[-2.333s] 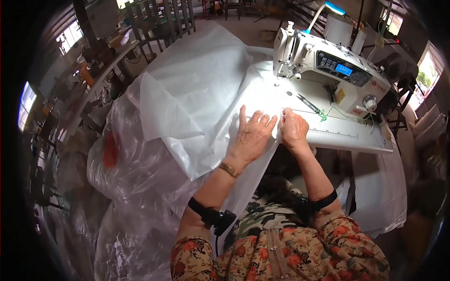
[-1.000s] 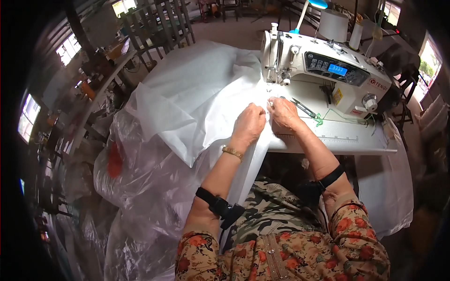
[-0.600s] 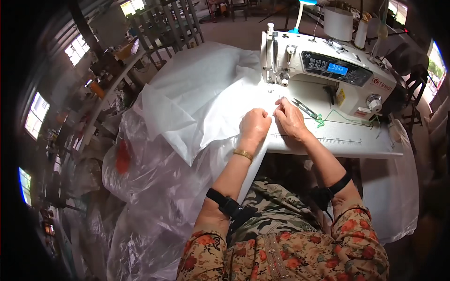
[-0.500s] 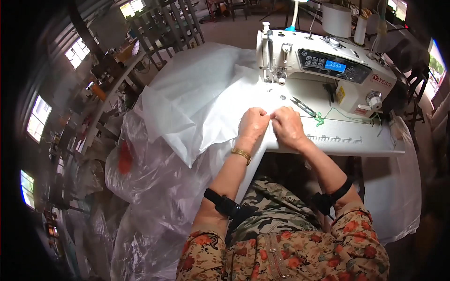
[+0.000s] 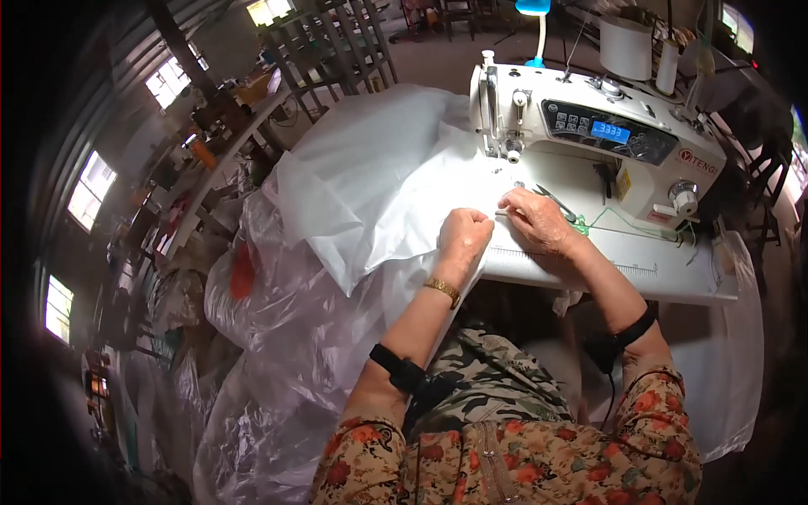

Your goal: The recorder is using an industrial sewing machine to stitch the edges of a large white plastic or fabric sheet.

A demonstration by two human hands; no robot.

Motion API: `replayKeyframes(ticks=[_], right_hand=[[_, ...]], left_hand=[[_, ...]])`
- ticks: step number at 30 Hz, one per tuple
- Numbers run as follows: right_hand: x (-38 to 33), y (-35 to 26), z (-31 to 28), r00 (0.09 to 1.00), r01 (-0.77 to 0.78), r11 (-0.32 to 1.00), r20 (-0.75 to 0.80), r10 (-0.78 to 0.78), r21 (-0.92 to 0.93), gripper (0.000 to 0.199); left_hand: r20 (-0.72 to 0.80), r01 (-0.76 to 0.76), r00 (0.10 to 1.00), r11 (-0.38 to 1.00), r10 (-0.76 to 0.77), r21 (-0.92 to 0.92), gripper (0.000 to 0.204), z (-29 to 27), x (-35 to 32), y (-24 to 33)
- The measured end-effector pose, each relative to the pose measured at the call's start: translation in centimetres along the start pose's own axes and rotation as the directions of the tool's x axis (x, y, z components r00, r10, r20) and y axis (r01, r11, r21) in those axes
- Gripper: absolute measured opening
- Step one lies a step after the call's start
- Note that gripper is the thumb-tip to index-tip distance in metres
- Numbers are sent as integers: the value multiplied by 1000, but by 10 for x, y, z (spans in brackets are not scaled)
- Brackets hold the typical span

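Note:
A thin white translucent sheet [image 5: 337, 219] lies in folds left of the sewing machine [image 5: 589, 118] and drapes down over the table's near edge. My left hand [image 5: 465, 237] pinches the sheet's edge just in front of the machine, thumb and fingers pressed together. Slightly to its right, my right hand [image 5: 540, 222] rests low over the table with fingers bent and drawn together; anything between its fingertips is too small to make out. Behind the right hand lie thread snips [image 5: 555, 202], partly covered by it, and a tangle of green thread [image 5: 581, 225].
A ruler scale [image 5: 623, 268] runs along the table's front edge. White thread cones [image 5: 625, 49] stand behind the machine. Crumpled clear plastic [image 5: 278, 379] fills the floor side at left, and a slatted wooden chair [image 5: 328, 50] stands beyond it. A white sheet [image 5: 732, 362] hangs at right.
My hands have parted: the right one has shifted right, away from the left, which keeps its pinch on the sheet. The whole view has also shifted slightly.

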State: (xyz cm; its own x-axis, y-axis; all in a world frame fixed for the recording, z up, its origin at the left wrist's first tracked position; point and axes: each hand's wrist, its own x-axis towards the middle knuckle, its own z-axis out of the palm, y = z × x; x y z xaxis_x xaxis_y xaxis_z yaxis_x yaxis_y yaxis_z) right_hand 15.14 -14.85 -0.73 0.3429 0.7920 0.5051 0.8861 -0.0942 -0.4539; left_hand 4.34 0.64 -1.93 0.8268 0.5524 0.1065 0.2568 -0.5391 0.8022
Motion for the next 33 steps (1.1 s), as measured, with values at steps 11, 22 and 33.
replayKeyframes(ticks=[11, 22, 33], right_hand=[[16, 21, 9, 961, 237, 968, 125, -247, 86, 14], [20, 17, 5, 961, 211, 973, 161, -224, 94, 14], [21, 13, 3, 972, 50, 961, 206, -109, 272, 11]], left_hand=[[16, 16, 1000, 998, -15, -58, 21, 3, -16, -10], [-174, -229, 937, 911, 301, 344, 26, 7, -81, 7], [-299, -229, 920, 967, 254, 114, 19, 13, -63, 4]])
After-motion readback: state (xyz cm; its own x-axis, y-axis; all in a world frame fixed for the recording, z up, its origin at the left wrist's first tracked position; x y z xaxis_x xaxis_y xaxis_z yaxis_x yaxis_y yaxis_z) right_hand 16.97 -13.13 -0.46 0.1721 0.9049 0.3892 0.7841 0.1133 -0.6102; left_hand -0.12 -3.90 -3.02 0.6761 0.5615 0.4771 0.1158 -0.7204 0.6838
